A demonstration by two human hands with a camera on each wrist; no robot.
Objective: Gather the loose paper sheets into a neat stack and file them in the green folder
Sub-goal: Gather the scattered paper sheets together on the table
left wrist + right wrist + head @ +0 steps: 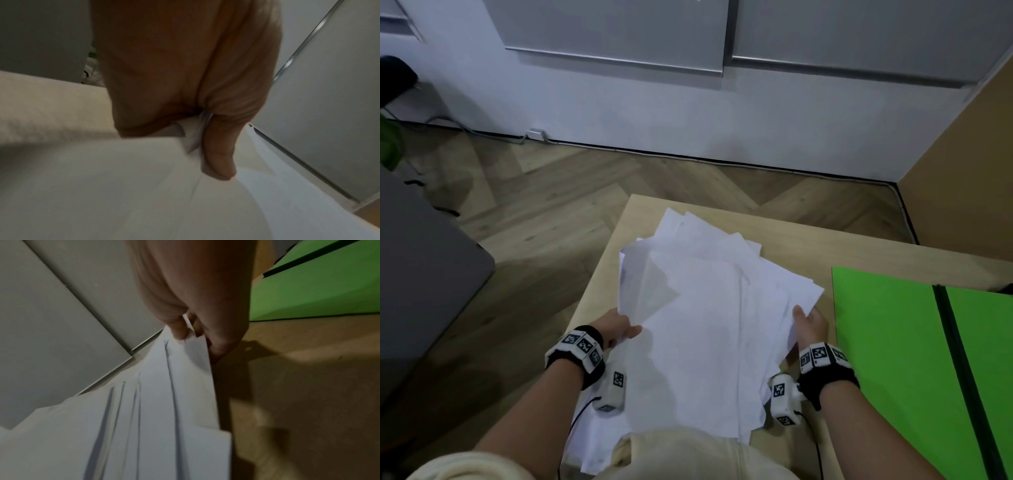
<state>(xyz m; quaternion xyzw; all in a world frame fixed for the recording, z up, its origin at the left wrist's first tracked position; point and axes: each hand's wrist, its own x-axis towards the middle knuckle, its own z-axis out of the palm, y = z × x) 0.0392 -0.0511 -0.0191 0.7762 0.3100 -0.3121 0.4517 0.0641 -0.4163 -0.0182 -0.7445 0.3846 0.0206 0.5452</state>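
A loose, fanned pile of white paper sheets point(705, 308) is lifted off the light wooden table point(791, 246), its edges uneven. My left hand point(619, 330) pinches the pile's left edge, thumb on top; the left wrist view shows the thumb point(218, 154) pressed onto the sheets point(123, 186). My right hand point(810, 323) pinches the right edge, and the right wrist view shows its fingers point(205, 331) clamped on the paper point(154, 418). The green folder point(887, 342) lies open on the table to the right of the pile, also in the right wrist view point(318, 293), with a dark spine point(955, 359).
The table's far edge and left edge drop to a herringbone wood floor point(551, 205). A dark grey piece of furniture point(421, 274) stands at the left. A brown panel point(962, 164) rises at the right, and a white wall runs behind.
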